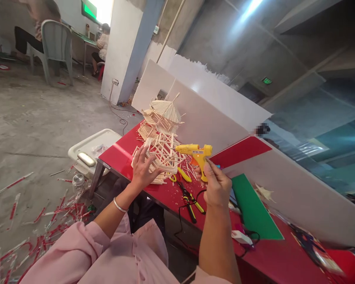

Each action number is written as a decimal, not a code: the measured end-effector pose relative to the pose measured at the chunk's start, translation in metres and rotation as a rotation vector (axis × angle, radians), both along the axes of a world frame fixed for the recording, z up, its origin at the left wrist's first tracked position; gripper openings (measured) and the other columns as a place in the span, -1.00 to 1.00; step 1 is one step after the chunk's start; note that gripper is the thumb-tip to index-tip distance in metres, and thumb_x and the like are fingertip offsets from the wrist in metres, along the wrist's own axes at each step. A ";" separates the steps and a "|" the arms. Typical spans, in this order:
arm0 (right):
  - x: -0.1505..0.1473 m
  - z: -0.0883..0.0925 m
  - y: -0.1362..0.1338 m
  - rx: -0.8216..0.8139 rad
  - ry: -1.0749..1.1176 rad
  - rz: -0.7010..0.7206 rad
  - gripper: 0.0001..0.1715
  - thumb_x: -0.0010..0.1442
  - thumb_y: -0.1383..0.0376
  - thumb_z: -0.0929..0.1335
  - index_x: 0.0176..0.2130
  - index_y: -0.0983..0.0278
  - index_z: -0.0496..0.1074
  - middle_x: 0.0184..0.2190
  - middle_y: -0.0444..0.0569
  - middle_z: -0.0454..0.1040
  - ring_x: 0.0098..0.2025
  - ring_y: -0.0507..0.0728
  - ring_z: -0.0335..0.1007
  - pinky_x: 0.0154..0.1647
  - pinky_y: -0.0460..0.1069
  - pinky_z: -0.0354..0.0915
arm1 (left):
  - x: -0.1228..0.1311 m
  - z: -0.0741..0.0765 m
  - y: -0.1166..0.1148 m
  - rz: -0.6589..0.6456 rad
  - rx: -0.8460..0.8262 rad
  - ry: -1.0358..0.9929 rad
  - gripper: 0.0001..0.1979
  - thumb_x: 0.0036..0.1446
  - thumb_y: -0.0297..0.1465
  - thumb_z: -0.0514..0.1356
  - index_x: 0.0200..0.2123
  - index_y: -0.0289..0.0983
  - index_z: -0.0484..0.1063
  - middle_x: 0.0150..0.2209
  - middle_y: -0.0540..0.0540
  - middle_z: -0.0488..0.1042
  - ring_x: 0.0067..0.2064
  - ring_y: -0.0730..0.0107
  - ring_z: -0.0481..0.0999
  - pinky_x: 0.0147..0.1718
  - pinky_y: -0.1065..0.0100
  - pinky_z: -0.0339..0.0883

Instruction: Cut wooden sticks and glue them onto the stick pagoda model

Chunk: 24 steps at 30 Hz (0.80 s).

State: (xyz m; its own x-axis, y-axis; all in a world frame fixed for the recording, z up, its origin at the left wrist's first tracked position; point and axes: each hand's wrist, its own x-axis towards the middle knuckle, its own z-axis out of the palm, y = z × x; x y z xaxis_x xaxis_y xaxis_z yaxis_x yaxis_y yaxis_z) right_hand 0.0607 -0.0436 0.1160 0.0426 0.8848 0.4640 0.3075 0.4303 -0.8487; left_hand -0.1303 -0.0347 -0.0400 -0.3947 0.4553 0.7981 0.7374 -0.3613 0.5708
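Observation:
My left hand [144,167] grips the near edge of an open frame [162,152] built from thin wooden sticks, thumb and fingers spread along it. In my right hand [217,181] is a yellow hot glue gun [195,152]. Its nozzle points left, at the right side of the frame. Behind the frame stands a stick-built model with a peaked roof [165,111]. Yellow-and-black pliers [190,201] lie on the red table [162,197] below the glue gun, near another yellow-handled tool [184,174]. Loose sticks [191,169] are scattered under the gun.
A green board [256,209] lies to the right, with a black cord [180,221] near the pliers. A pale partition [207,114] borders the table's far side. At left are a cream stool [102,138] and wrapper litter [50,225]. People sit in the background.

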 end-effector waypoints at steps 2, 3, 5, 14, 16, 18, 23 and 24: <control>0.006 0.012 0.004 -0.007 -0.136 0.029 -0.41 0.09 -0.05 0.45 0.01 0.23 0.58 -0.43 -0.06 0.57 -0.47 0.04 0.39 -0.47 -0.05 0.34 | 0.003 -0.001 0.000 0.009 0.001 0.004 -0.51 0.01 -0.02 0.36 -0.11 -0.20 0.48 0.30 -0.32 0.23 0.37 -0.16 0.13 0.23 -0.15 0.18; 0.008 0.017 0.006 -0.008 -0.189 0.039 -0.42 0.10 -0.05 0.45 0.01 0.22 0.58 -0.44 -0.07 0.57 -0.46 0.05 0.40 -0.44 -0.04 0.37 | 0.003 -0.002 0.001 0.010 0.005 0.007 -0.51 0.00 -0.02 0.36 -0.11 -0.21 0.48 0.30 -0.33 0.23 0.36 -0.16 0.14 0.23 -0.15 0.18; 0.012 0.029 0.009 -0.013 -0.256 0.058 -0.43 0.11 -0.05 0.45 0.00 0.21 0.59 -0.46 -0.08 0.57 -0.46 0.05 0.41 -0.39 -0.02 0.39 | 0.004 -0.003 0.001 0.009 0.011 0.010 -0.50 0.01 -0.02 0.36 -0.10 -0.22 0.48 0.30 -0.34 0.23 0.36 -0.17 0.14 0.23 -0.15 0.17; -0.012 0.066 0.009 0.071 -0.600 0.087 -0.46 0.14 -0.02 0.41 -0.01 0.23 0.60 -0.42 -0.04 0.63 -0.35 0.16 0.54 -0.24 0.05 0.44 | 0.005 -0.003 -0.002 0.023 -0.016 0.003 -0.50 0.02 0.00 0.33 -0.08 -0.20 0.48 0.29 -0.33 0.25 0.35 -0.16 0.17 0.24 -0.14 0.16; -0.019 0.071 0.012 0.093 -0.658 0.096 -0.47 0.14 -0.01 0.40 -0.01 0.23 0.60 -0.42 -0.02 0.63 -0.30 0.18 0.56 -0.21 0.05 0.44 | 0.006 -0.003 -0.002 0.019 -0.015 -0.001 -0.50 0.02 0.00 0.34 -0.08 -0.20 0.48 0.30 -0.32 0.25 0.35 -0.16 0.17 0.24 -0.14 0.16; -0.023 0.073 0.017 0.106 -0.687 0.096 -0.48 0.15 0.00 0.39 -0.01 0.22 0.60 -0.43 -0.02 0.63 -0.27 0.19 0.56 -0.18 0.05 0.43 | 0.006 -0.003 -0.002 0.010 -0.015 -0.009 -0.50 0.02 -0.01 0.35 -0.07 -0.19 0.48 0.30 -0.32 0.25 0.35 -0.16 0.17 0.24 -0.14 0.16; -0.024 0.071 0.037 0.108 -0.691 0.064 -0.45 0.15 -0.01 0.38 0.01 0.24 0.59 -0.45 -0.04 0.61 -0.37 0.13 0.51 -0.30 0.01 0.40 | 0.006 -0.003 -0.002 0.004 -0.018 -0.030 -0.50 -0.01 -0.02 0.37 -0.07 -0.18 0.49 0.30 -0.30 0.26 0.35 -0.15 0.18 0.23 -0.14 0.18; -0.024 0.070 0.041 0.107 -0.688 0.060 -0.44 0.15 -0.01 0.38 0.01 0.25 0.59 -0.47 -0.04 0.61 -0.39 0.12 0.49 -0.33 0.00 0.39 | 0.006 -0.003 -0.002 0.008 -0.022 -0.027 -0.49 -0.01 -0.01 0.37 -0.07 -0.17 0.49 0.29 -0.29 0.26 0.34 -0.15 0.19 0.22 -0.15 0.18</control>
State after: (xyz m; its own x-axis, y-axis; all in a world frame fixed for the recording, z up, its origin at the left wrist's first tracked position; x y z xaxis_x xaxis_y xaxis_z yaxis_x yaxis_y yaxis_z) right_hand 0.0369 -0.0028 0.1858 -0.3395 0.8244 0.4528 0.7330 0.5336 -0.4219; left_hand -0.1242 -0.0369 -0.0428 -0.4194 0.4699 0.7768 0.7243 -0.3427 0.5983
